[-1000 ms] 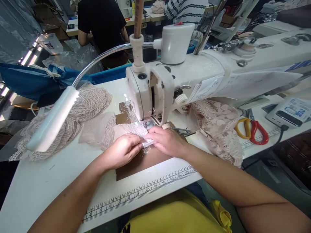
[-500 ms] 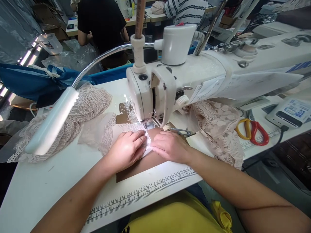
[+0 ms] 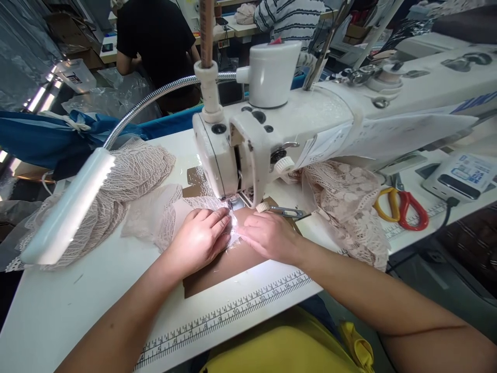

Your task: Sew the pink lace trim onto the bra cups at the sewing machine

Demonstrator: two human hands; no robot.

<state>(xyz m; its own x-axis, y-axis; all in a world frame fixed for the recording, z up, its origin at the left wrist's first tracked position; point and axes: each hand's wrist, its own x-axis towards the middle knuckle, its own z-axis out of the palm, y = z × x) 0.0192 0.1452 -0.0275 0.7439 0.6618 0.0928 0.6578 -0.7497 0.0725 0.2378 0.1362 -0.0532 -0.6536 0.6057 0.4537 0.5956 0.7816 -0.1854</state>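
Pale pink lace fabric point(image 3: 179, 215) lies under the presser foot point(image 3: 230, 203) of a white sewing machine point(image 3: 248, 150). My left hand point(image 3: 202, 235) is on the lace just left of the foot, its fingers together and closed down on the fabric near the edge. To the right of the foot, my right hand point(image 3: 269, 234) has its fingers curled and closed on the lace edge. The fingertips of both hands almost meet in front of the foot, and part of the fabric is hidden beneath them. A brown sheet point(image 3: 217, 272) lies under the work.
Lace pieces point(image 3: 135, 166) are heaped at the left behind a lamp point(image 3: 68, 207), and more lace point(image 3: 345, 197) lies at the right. Scissors point(image 3: 413, 211) with red and yellow handles rest near a white device point(image 3: 462, 176). Printed ruler marks point(image 3: 233, 313) run along the table's front edge.
The camera view has shifted slightly, moving the machine and lamp a little left in the picture. Both hands stay on the lace at the foot, with little of the fabric's movement visible.
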